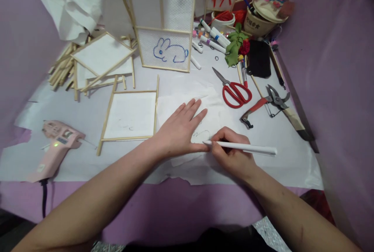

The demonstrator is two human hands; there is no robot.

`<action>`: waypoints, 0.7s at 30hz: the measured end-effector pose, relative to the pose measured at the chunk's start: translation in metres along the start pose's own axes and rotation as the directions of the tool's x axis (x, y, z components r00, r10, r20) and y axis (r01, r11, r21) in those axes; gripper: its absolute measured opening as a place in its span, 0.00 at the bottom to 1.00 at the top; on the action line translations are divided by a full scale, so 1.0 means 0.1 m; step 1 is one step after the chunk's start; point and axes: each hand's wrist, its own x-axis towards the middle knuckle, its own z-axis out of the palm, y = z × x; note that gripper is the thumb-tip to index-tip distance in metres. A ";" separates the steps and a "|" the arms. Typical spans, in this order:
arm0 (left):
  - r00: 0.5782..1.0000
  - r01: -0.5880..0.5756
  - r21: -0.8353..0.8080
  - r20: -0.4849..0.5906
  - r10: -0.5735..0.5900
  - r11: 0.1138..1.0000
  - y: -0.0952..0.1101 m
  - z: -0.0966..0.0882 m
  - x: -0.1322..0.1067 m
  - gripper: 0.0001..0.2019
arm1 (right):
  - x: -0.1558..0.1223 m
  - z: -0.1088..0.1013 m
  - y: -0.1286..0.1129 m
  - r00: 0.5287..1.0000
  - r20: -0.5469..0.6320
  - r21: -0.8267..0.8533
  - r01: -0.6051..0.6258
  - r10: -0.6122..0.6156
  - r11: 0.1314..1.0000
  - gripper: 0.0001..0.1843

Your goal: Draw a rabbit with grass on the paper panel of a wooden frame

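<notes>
Across the near middle of the white-covered table (187, 82), in the head view, both bare hands work over a thin white paper (181, 160) that lies flat and a little wrinkled. The left hand (181, 130) rests palm down on it, fingers stretched out and spread wide, thumb pointing toward the other hand. The right hand (233, 152) holds a slim white pen (257, 148) between thumb and fingers — a close writing grip — with the tip down beside the left thumb. Thin curved pencil-like lines (201, 134) show on the paper between the hands.

Just left of the paper lies a stick frame (131, 139) with a white panel bearing a few faint marks. Farther left sits a pink glue gun (55, 148), a small light glowing on it; beyond, a pile of sticks (62, 66) lies beside more framed panels (102, 53). Behind the hands stands a taller frame (163, 31) with a blue rabbit drawing (169, 51) on its lower panel. To the right are red-handled scissors (236, 95), pruning shears (258, 105) and a black phone (259, 60) — with white markers (213, 44) and a red rose (244, 47) near it.
</notes>
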 end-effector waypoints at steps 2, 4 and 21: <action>1.000 0.006 0.000 0.009 -0.006 1.000 0.01 -0.01 0.00 0.53 | 0.00 0.00 -0.01 1.000 0.000 -0.016 0.017 -0.017 1.000 0.06; 1.000 0.012 0.001 0.018 -0.012 1.000 0.01 -0.01 0.01 0.53 | 0.00 0.00 -0.01 1.000 0.000 -0.030 0.025 -0.025 0.999 0.06; 0.999 0.033 -0.022 0.020 -0.032 0.999 0.03 -0.04 -0.02 0.53 | -0.01 0.01 0.03 0.999 0.005 -0.079 0.053 -0.053 0.995 0.07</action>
